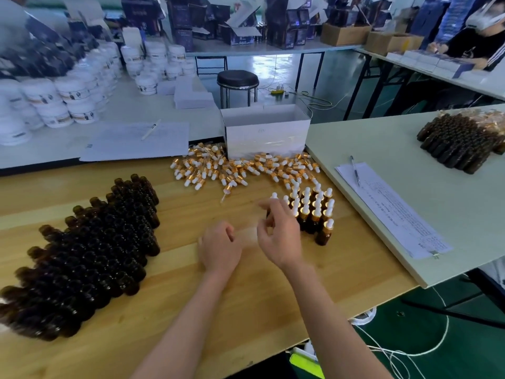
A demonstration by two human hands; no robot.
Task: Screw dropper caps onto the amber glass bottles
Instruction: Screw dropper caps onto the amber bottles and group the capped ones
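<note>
A: Left hand (220,247), position?
B: Low over the wooden table (191,310), back turned up, fingers loosely curled. Nothing shows in them.
A: Right hand (278,236)?
B: Raised just beside the capped bottles (314,214), fingers spread and bent, nothing between them. Slightly blurred.
A: Stock on the table?
B: Uncapped amber bottles (90,255) stand packed in a dense block at the left, well apart from both hands. Dropper caps (240,168), with gold collars and white bulbs, lie in a loose heap at the far edge against a white box (266,132). The capped bottles stand in a small cluster at the right, one a little forward of the rest.
A: Other items?
B: On the adjoining pale table (410,149), a printed sheet (390,209) with a pen (355,170) on it. A second batch of brown bottles (461,143) sits at the far right.
</note>
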